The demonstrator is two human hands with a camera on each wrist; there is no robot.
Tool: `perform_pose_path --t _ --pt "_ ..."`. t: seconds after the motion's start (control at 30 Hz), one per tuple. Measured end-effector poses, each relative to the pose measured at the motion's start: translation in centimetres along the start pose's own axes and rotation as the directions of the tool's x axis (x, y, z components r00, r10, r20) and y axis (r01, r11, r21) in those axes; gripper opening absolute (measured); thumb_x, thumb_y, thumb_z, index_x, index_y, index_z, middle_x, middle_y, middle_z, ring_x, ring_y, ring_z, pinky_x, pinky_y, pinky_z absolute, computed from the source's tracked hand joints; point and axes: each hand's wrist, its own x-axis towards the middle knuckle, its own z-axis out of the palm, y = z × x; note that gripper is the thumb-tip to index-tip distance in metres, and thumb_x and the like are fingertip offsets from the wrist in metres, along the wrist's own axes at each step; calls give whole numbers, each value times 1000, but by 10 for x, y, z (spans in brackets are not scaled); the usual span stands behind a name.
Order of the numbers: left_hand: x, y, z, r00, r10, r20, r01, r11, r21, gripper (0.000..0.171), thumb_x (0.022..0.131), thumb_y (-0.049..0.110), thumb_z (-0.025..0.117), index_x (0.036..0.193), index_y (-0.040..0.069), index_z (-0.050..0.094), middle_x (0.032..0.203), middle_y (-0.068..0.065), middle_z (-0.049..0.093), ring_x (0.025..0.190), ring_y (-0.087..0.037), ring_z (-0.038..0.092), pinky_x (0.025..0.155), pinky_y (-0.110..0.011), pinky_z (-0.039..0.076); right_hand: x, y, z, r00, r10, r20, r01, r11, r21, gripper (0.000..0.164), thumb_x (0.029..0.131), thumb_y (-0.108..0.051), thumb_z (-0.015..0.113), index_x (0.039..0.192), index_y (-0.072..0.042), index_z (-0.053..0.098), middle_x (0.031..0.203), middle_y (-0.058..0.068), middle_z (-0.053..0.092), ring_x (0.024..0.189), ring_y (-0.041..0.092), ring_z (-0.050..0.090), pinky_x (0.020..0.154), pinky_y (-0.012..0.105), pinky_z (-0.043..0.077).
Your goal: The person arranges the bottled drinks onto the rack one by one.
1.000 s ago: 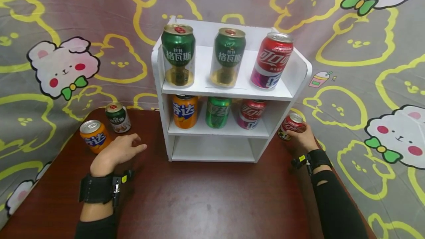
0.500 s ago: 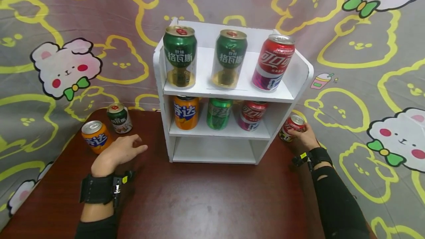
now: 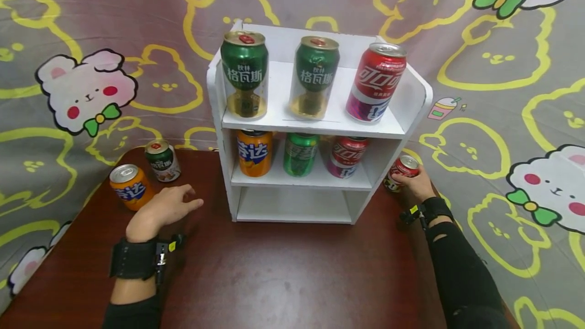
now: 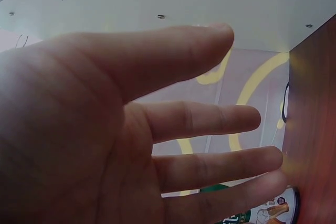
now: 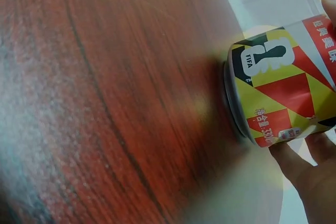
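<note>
My right hand (image 3: pixel 418 186) grips a red cola can (image 3: pixel 402 167) at the table's right side, beside the white shelf. In the right wrist view, fingers (image 5: pixel 294 166) wrap the can's far side, and its lower part shows a yellow, red and black pattern. Whether its base touches the table I cannot tell. My left hand (image 3: pixel 164 211) is held over the table on the left, palm facing the shelf, with straight, spread fingers and nothing in them. Nearest to it are an orange soda can (image 3: pixel 131 191) and a green-and-white can (image 3: pixel 163 162), both upright.
The white three-level shelf (image 3: pixel 301 128) stands mid-table. Its top level bears two green-and-gold cans (image 3: pixel 247 77) and a red-purple can (image 3: pixel 376 85); the middle one bears an orange can (image 3: pixel 254 155), a green can (image 3: pixel 300 156) and a red-purple can (image 3: pixel 347 159). Patterned cloth (image 3: pixel 173 65) hangs behind.
Only the head view shifts slightly. The left hand stays in place, and the right hand keeps its grip on the red cola can with little visible movement.
</note>
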Motion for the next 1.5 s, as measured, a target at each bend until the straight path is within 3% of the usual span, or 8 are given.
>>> perform_pose_path --t 0.27,0.43,0.67,1.13,1.23,1.5 --pt "1 4 1 1000 1 10 -1 1000 1 58 93 41 56 122 -10 52 115 -30 57 101 -44 57 80 -54 47 -5 -4 0 1000 -6 -14 5 998 -65 87 84 -31 73 144 4 21 137 28 38 122 41 39 102 55 31" --pt "2 6 0 1000 7 4 -7 1000 -3 57 93 41 56 121 -9 53 116 -30 58 100 -43 57 79 -54 47 -7 -6 3 995 15 -95 -20 999 -51 86 81 -32 75 142 4 26 135 25 41 119 36 42 100 50 34" --pt "4 8 -1 1000 8 3 -8 1000 4 57 93 41 55 121 -9 54 115 -29 58 102 -44 56 81 -54 47 -14 -11 5 986 29 -167 -38 998 -55 94 78 -39 77 144 1 23 137 24 39 124 39 39 102 54 32" --pt "1 3 1 1000 -13 24 13 1000 0 58 93 43 56 119 -8 54 113 -30 58 99 -44 57 78 -55 47 -54 -21 12 991 -94 -91 84 990 -112 92 78 -37 77 143 1 24 132 25 42 118 38 43 96 55 38" --pt "1 2 1 1000 -14 27 14 1000 -3 58 93 44 56 120 -7 54 113 -30 58 100 -44 56 78 -55 47 -66 -28 14 992 -105 -71 97 989 -116 87 79 -36 77 140 1 28 128 23 45 114 34 46 92 50 41" --pt "1 4 -1 1000 -6 22 6 1000 1 58 93 43 55 120 -8 54 112 -30 58 99 -44 57 77 -54 47 -103 -41 17 977 -205 -55 194 967 -164 70 78 -26 79 131 -3 39 116 14 53 99 16 52 76 20 46"
